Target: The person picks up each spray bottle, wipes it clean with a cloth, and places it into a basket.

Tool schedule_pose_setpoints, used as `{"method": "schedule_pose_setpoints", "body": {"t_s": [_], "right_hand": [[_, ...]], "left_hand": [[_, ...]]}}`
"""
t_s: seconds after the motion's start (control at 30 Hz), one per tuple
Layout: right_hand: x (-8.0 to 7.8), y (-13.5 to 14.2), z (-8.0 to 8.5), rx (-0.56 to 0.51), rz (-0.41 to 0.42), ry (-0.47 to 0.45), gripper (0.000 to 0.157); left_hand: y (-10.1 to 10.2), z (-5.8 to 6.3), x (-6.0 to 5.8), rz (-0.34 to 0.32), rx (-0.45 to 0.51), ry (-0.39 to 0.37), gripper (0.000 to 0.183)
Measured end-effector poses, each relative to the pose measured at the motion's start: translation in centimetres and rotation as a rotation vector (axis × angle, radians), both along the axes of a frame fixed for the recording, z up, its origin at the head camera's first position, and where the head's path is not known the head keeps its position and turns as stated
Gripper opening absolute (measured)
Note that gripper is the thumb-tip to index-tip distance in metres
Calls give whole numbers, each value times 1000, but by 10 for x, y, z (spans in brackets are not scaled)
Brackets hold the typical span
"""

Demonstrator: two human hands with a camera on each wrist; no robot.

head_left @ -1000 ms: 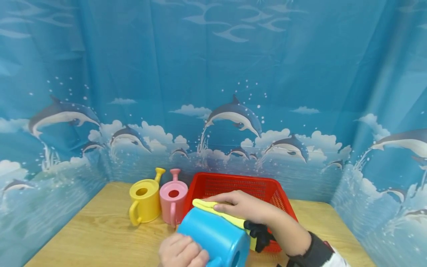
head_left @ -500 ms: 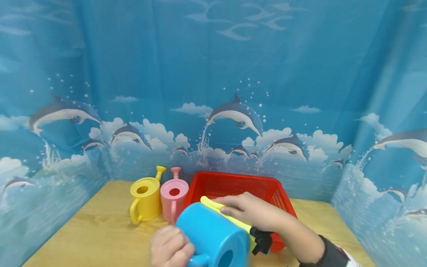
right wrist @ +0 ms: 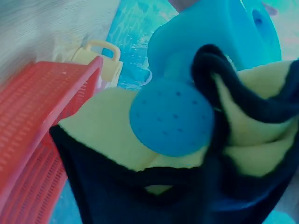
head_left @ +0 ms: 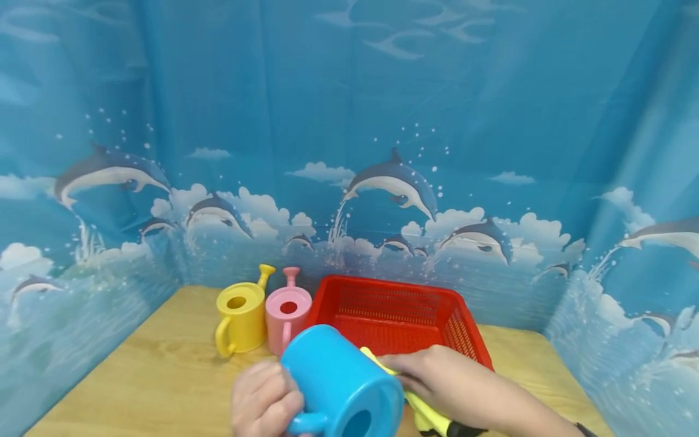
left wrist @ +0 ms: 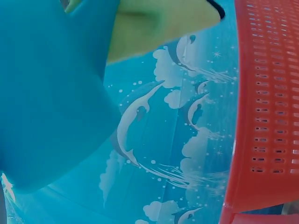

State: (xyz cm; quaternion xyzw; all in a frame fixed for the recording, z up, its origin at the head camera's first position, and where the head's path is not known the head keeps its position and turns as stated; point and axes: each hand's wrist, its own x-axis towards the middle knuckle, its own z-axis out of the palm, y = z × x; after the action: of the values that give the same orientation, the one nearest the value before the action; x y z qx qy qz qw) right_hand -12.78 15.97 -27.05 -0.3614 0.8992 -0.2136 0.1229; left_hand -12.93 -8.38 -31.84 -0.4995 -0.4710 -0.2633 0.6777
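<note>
A blue watering can [head_left: 341, 376] is held tilted above the table, its top opening facing me. My left hand [head_left: 266, 397] grips it at the handle. To its right, my right hand [head_left: 445, 382] holds a yellow cloth [head_left: 428, 413] with black edging against the can's side. From the right wrist, the can's round sprinkler head [right wrist: 170, 116] shows with the cloth [right wrist: 103, 116] behind and around it. The left wrist view has the can's blue wall [left wrist: 51, 102] up close and part of the cloth [left wrist: 145, 32]. Most right fingertips are hidden.
A red perforated basket [head_left: 464, 325] stands behind the hands. Left of it, a yellow watering can [head_left: 247, 325] and a pink watering can [head_left: 288, 303] stand side by side on the wooden table [head_left: 136, 364]. A dolphin-print curtain [head_left: 306, 152] encloses the back and sides.
My right hand and the cloth have slid from the top of the blue can down its right side toward me. The can and left hand have shifted slightly left.
</note>
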Motion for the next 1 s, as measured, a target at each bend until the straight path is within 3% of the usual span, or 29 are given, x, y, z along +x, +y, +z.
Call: {"method": "schedule_pose_setpoints", "body": {"t_s": [0.27, 0.4, 0.5, 0.6, 0.7, 1.0], "right_hand": [[8, 16, -1, 201, -2, 114, 45], [4, 19, -6, 113, 26, 124, 37], [-2, 18, -10, -6, 73, 59, 34], [-10, 17, -14, -84, 96, -68, 36], [-20, 15, -19, -139, 90, -175, 35], [-50, 2, -24, -150, 34, -305, 27]], "left_hand": [[2, 0, -3, 14, -31, -3, 36], [3, -2, -2, 21, -48, -12, 35], [6, -3, -3, -11, -44, -11, 34], [9, -2, 0, -27, -73, -4, 32], [13, -2, 6, 5, -118, -14, 28], [19, -9, 6, 75, -218, -7, 28]]}}
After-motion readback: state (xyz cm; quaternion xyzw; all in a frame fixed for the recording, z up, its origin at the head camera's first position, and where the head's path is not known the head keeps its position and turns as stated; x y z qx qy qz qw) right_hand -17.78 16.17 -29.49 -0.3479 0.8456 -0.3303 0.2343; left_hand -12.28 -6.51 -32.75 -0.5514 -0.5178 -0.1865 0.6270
